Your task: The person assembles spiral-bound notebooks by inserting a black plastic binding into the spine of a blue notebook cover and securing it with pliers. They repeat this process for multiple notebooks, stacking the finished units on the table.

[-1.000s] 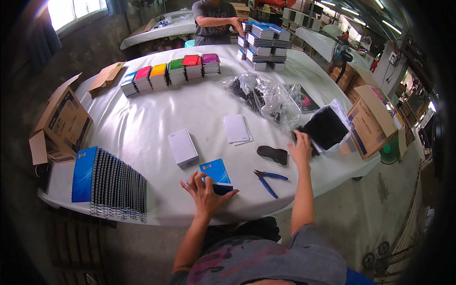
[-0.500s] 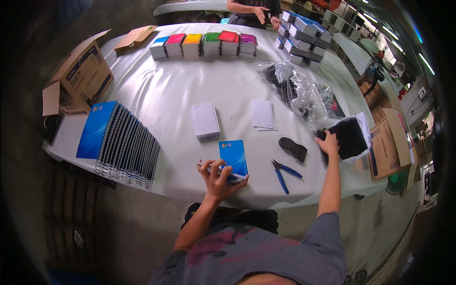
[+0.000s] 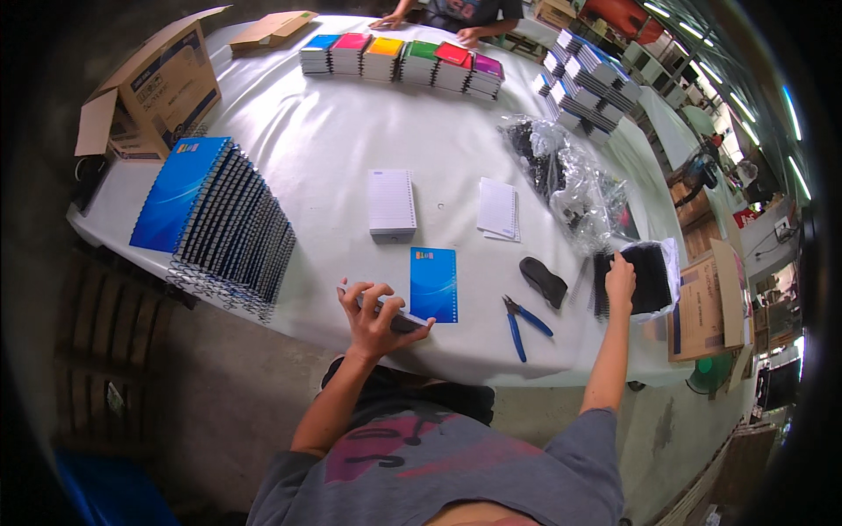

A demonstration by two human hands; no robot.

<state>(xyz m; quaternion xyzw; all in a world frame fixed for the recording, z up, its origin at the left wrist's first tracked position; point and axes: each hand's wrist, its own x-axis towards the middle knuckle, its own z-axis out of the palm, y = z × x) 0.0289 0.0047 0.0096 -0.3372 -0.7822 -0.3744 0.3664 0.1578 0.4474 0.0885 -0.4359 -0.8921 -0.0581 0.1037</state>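
Note:
Tilted up on edge, a notebook block [image 3: 402, 321] of sheets sits in my left hand [image 3: 373, 320], fingers curled over it and thumb at its right end. Beside it a blue notebook cover [image 3: 434, 285], punched along its right edge, lies flat. At the right, my right hand [image 3: 621, 282] reaches into a white-lined bundle of black binding coils [image 3: 651, 276], fingertips pinched at its left part. Blue-handled cutters [image 3: 526, 329] and a black, curved tool-like object [image 3: 544, 282] lie between my hands. Ahead are a stack of lined sheets [image 3: 391, 200] and a smaller sheet pile [image 3: 497, 207].
A tall row of blue spiral notebooks [image 3: 219, 215] stands at left, near an open carton [image 3: 162, 96]. Colored notebook stacks [image 3: 399, 61] line the far side, where another person's hands [image 3: 469, 35] rest. Clear plastic wrap [image 3: 583, 206] and another carton [image 3: 702, 302] are at right.
My right hand's fingers have drawn together over the black coils. My left hand, with the block, has shifted left off the blue cover, baring it. The far person's hands have come down to the table.

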